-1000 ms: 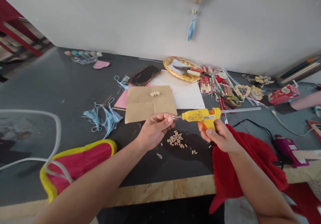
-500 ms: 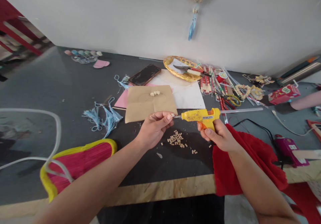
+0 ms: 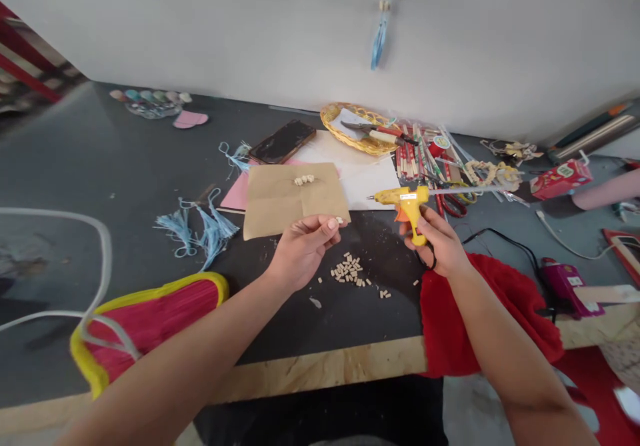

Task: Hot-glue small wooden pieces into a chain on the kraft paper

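Between its thumb and fingertips, my left hand [image 3: 300, 253] pinches a small pale wooden piece [image 3: 339, 220], mostly hidden by the fingers. My right hand [image 3: 443, 243] is wrapped round the grip of a yellow glue gun [image 3: 413, 207], its nozzle aimed left and apart from the piece. A clear glue stick [image 3: 465, 190] juts from the gun's back. Below and between the hands lies a pile of small wooden pieces [image 3: 349, 270]. Behind my left hand, brown paper [image 3: 270, 203] bears a short row of joined pieces [image 3: 304, 180] on a drawn curve.
Blue tassels [image 3: 213, 233] and a pink pad with yellow edging [image 3: 160, 319] lie left. A phone [image 3: 283, 142] and a wicker basket [image 3: 330, 123] with pliers stand behind. Scissors [image 3: 453, 205], a red cloth [image 3: 480, 319] and a purple device [image 3: 565, 286] are at right.
The glue gun has moved up and away from the piece in my left hand, its nozzle no longer at the fingertips. My left hand keeps its pinch. The view has shifted slightly.
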Motion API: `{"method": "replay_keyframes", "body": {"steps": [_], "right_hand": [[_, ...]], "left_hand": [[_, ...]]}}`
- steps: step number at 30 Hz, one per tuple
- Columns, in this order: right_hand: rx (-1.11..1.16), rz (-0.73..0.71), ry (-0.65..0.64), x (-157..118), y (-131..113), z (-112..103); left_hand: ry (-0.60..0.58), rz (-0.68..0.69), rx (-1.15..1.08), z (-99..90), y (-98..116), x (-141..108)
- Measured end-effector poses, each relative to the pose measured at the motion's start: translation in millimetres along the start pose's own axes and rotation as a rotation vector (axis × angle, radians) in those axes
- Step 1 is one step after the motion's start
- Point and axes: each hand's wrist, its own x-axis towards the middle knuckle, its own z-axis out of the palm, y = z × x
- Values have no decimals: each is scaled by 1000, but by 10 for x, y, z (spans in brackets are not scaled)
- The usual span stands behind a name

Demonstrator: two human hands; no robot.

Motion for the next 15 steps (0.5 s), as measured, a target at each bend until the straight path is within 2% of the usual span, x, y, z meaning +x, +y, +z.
{"method": "replay_keyframes", "body": {"steps": [3,6,11,15], "right_hand": [[-85,64,95,76,63,-89],[-221,40,196,128,120,-184],[-551,-112,279,140,124,-298],[-984,-357,386,22,6,-182]], "left_hand": [[-12,9,15,4,-15,-5],[-15,13,34,9,-29,-14],[-27,-1,65,13,-35,-22],[-21,-8,84,10,-40,-20]]}}
